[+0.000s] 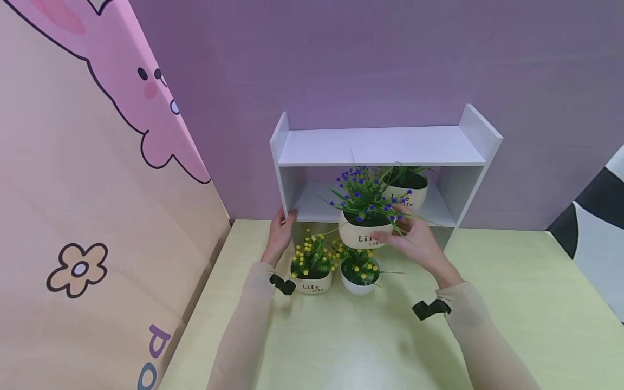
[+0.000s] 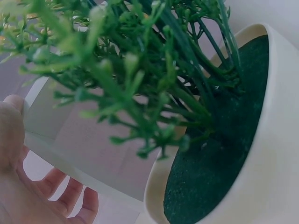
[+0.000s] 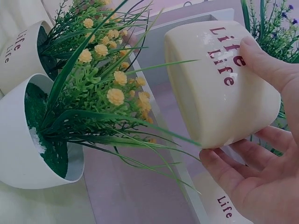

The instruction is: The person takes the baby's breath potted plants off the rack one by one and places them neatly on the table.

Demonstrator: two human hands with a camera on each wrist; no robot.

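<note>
My right hand [image 1: 414, 241] grips a cream oval pot of blue-purple artificial flowers [image 1: 365, 230], lifted in front of the white shelf's middle board. In the right wrist view the thumb lies on the "Life" lettering, with the fingers [image 3: 219, 172] around the other side. At the left, my left hand [image 1: 280, 235] holds the side panel of the white shelf [image 1: 380, 146], its thumb and fingers on either side of the board in the left wrist view. Behind the lifted pot, another cream "Life" pot [image 1: 414, 196] with green leaves stands on the middle board.
On the table [image 1: 341, 341], before the shelf's lower part, stand a cream "Life" pot with yellow flowers [image 1: 312, 284] and a rounder white pot with yellow flowers [image 1: 358, 286]. A purple wall [image 1: 365, 65] rises behind the shelf; a cartoon-printed panel [image 1: 112, 216] borders the left.
</note>
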